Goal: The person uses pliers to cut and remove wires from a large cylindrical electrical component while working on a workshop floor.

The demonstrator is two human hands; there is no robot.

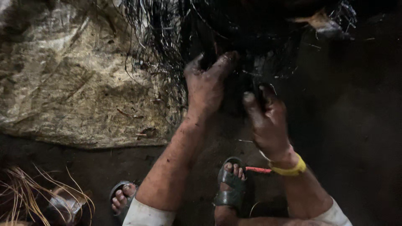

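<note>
A dark mass of thin black strands or fibres (167, 37) hangs and spreads at the top middle. My left hand (206, 86), smeared with dirt, reaches up into it with fingers curled around a dark clump. My right hand (268, 121), with a yellow band at the wrist, is closed on a dark bundle of the same strands just to the right. Both sleeves are white and rolled up. What lies inside the dark mass is hidden in shadow.
A crumpled pale sheet or sack (71, 79) covers the ground at the left. My feet in grey sandals (230, 188) stand on dark soil. A small red stick (257, 169) lies by the right foot. Dry straw-coloured strands (29, 192) lie at the bottom left.
</note>
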